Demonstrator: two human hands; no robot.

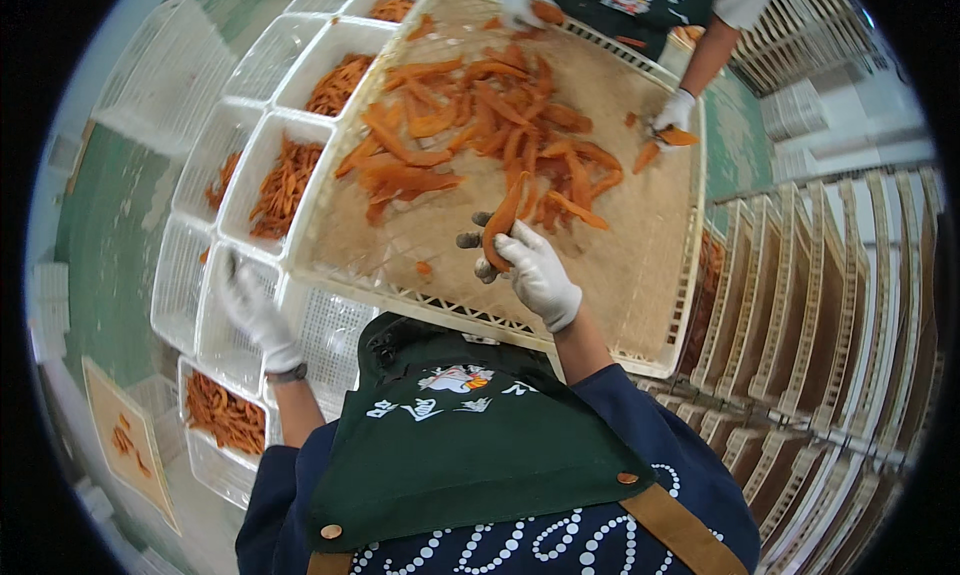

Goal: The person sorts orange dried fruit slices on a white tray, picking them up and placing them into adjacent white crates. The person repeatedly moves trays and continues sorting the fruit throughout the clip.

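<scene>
My right hand (536,271), in a white glove with dirty grey fingertips, grips a curved orange dried strip (501,226), perhaps sweet potato. It is above the near part of a large cream plastic tray (420,245). A loose pile of orange strips (487,117) covers the tray's middle. My left hand (259,312), gloved and blurred, is over a white plastic basket (217,335) left of the tray. Its fingers look extended and apart, with nothing visible in them. A small orange scrap (424,268) lies near the tray's front edge.
Across the tray, a co-worker's gloved hand (675,117) holds orange pieces; their other hand (521,5) is blurred. White baskets on the left hold cut strips (289,189). A lower basket holds more strips (225,414). Racked trays (795,297) stand at right.
</scene>
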